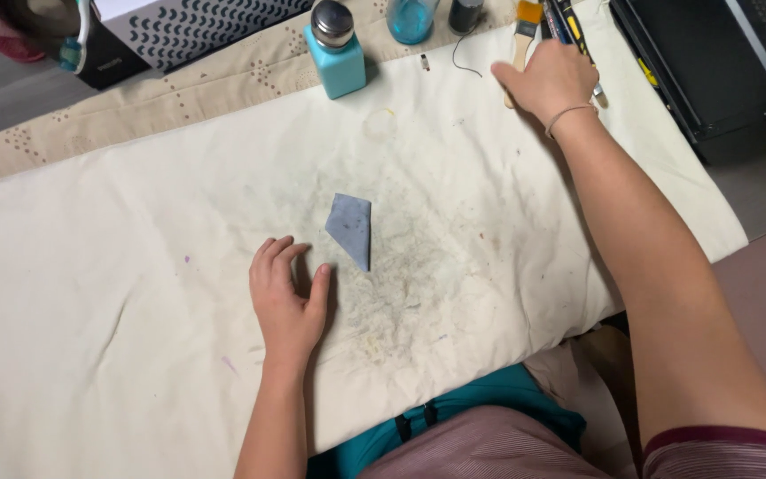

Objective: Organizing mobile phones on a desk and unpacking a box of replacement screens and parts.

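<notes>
My left hand (286, 295) rests flat on a stained cream cloth (135, 266), fingers apart and holding nothing. A small folded grey-blue piece (352, 227) lies just right of its thumb, not touched. My right hand (550, 80) reaches to the far edge of the cloth and lies over a group of tools there: a wooden-handled brush (525, 27) and some pens or drivers (569, 22). Its fingers are curled over them, and whether they grip one is hidden. A thin band circles that wrist.
A teal pump bottle with a metal cap (337, 49) stands at the back, with a blue glass (411, 18) and a dark jar (465, 13) beside it. A black case (702, 62) lies at the right. A patterned box (179, 31) sits back left.
</notes>
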